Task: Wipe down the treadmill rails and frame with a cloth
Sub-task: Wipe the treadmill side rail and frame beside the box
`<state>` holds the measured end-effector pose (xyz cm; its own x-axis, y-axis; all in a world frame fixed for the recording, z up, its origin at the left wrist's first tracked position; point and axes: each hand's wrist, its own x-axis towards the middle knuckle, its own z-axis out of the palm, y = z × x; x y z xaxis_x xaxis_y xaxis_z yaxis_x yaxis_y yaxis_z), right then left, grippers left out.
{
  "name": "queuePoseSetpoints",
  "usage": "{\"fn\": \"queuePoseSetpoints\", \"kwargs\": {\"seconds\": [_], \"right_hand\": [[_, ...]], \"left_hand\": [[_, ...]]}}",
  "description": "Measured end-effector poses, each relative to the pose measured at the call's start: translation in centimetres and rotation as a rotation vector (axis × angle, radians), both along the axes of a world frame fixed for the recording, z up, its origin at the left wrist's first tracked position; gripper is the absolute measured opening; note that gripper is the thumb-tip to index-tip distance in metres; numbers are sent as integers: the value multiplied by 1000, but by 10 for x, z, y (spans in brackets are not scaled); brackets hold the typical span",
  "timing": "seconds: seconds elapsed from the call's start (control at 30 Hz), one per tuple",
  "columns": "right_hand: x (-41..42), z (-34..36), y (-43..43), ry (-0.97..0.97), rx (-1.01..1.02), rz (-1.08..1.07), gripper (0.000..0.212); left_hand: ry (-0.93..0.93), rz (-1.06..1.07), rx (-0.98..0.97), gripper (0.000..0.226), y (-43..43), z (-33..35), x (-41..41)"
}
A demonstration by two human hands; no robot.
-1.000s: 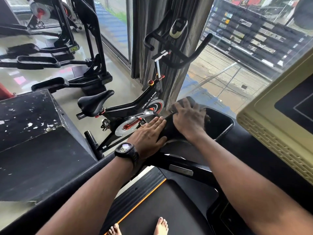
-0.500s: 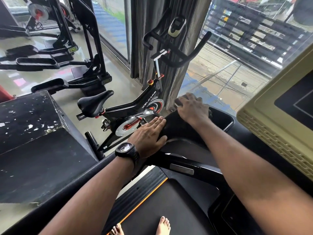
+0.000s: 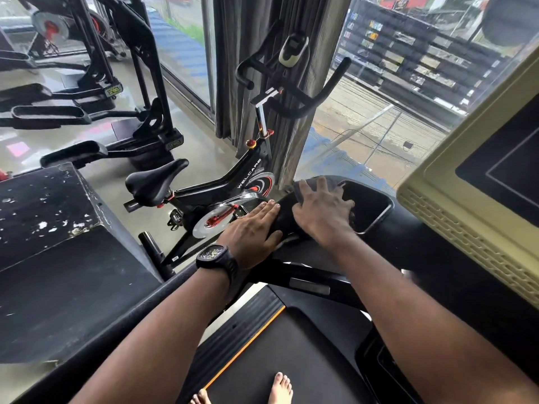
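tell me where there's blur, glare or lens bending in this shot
Head view: the right hand on the dark grey cloth is slightly motion-smeared, the left hand sharp; daylight glares off the glossy pale floor; the wide lens stretches the olive plastic console.

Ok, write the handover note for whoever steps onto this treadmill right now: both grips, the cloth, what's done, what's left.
Left grip: open, lying flat on the left front corner of the treadmill frame, holding nothing.
Right grip: open, fingers spread, pressing the cloth onto the frame beside the tray.
Done: this view cannot show which parts are already wiped. The corner is being worked.
Left: probably the crossbar, the side rail and the rest of the frame.
Bare feet stand on the belt.
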<state>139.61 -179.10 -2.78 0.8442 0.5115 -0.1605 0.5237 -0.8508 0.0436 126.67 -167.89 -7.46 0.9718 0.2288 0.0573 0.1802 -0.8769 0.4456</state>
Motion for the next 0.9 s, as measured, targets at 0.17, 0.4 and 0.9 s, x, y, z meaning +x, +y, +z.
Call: {"fn": "queuePoseSetpoints", "kwargs": {"seconds": [0.17, 0.4, 0.9], "right_hand": [[21, -4, -6, 132, 200, -142, 64], [-40, -31, -21, -215, 79, 87, 62], [13, -22, 2, -114, 113, 18, 57]], "left_hand": [[18, -9, -12, 62, 1, 2, -1], [-5, -13, -17, 62, 0, 2, -4], [12, -30, 31, 63, 1, -1, -1]]}}
